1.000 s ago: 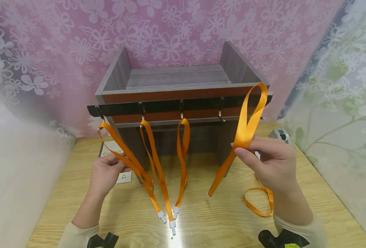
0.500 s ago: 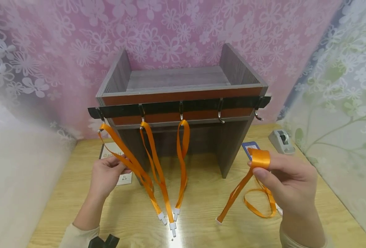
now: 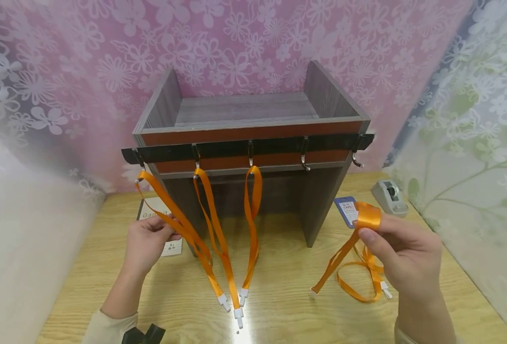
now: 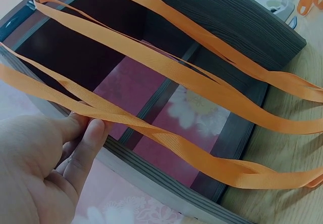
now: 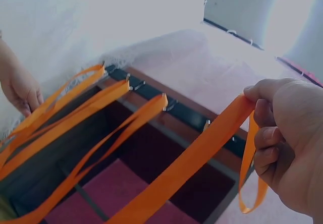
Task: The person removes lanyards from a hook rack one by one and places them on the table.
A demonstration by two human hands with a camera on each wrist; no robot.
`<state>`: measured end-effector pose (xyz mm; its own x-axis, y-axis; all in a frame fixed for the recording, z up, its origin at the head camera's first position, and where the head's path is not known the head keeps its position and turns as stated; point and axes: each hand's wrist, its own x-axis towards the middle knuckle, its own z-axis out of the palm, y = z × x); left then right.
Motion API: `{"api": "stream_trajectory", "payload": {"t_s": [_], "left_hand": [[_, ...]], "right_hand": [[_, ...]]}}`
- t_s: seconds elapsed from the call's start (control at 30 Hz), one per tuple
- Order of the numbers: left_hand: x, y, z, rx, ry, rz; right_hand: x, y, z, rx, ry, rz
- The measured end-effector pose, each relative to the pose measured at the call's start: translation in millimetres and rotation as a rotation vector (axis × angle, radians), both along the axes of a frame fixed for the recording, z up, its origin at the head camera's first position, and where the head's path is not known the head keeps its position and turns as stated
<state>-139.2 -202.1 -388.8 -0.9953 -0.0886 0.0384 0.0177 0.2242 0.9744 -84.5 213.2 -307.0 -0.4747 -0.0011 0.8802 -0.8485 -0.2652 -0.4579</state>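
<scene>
My left hand (image 3: 147, 244) pinches the strap of the leftmost orange lanyard (image 3: 160, 192), which hangs from the first hook. Thumb and fingertips meet at that strap in the left wrist view. Two more lanyards, a middle one (image 3: 216, 217) and a right one (image 3: 257, 196), hang on neighbouring hooks, their white clips low over the table. At the right, my right hand (image 3: 412, 255) pinches another orange lanyard (image 3: 337, 258), whose loop folds over the fingers while its end slants down left. The fourth hook (image 3: 304, 160) and fifth hook (image 3: 357, 159) carry nothing.
A grey wooden shelf (image 3: 326, 205) stands against the pink flowered wall, with a black hook rail (image 3: 275, 144) across its front. Right of it lie a blue-framed badge card (image 3: 344, 210), a loose orange lanyard (image 3: 361, 298) and a tape dispenser (image 3: 388, 198). A booklet (image 3: 149, 205) lies at left.
My right hand has moved down and right, away from the rail, and the loop that stood above it now drapes over the fingers. The fifth hook has come into sight. My left hand stays put.
</scene>
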Motion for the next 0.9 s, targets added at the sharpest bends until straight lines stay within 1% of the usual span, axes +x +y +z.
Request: {"api": "stream_trajectory", "payload": {"t_s": [0.1, 0.27, 0.4, 0.53, 0.63, 0.77, 0.9], "left_hand": [[0.2, 0.4, -0.5, 0.0, 0.005, 0.001], [-0.2, 0.2, -1.2, 0.0, 0.005, 0.0], [-0.1, 0.3, -1.0, 0.003, 0.001, -0.003], [0.0, 0.7, -1.4, 0.009, 0.005, -0.003], [0.1, 0.7, -1.8, 0.01, 0.011, 0.003], [0.4, 0.5, -2.4, 0.012, 0.01, 0.006], [-0.7, 0.6, -2.8, 0.014, 0.011, 0.001]], "right_hand": [[-2.3, 6.4, -5.7, 0.025, -0.032, -0.021], [-5.5, 17.3, -16.2, 0.055, -0.079, -0.032], [-6.1, 24.2, -23.5, 0.065, -0.094, -0.047], [-3.7, 29.4, -31.0, 0.057, -0.089, -0.024], [-1.3, 32.3, -36.6, 0.056, -0.115, -0.023], [0.7, 35.3, -44.8, 0.063, -0.16, -0.046], [-0.7, 36.7, -52.9, 0.055, -0.173, -0.022]]}}
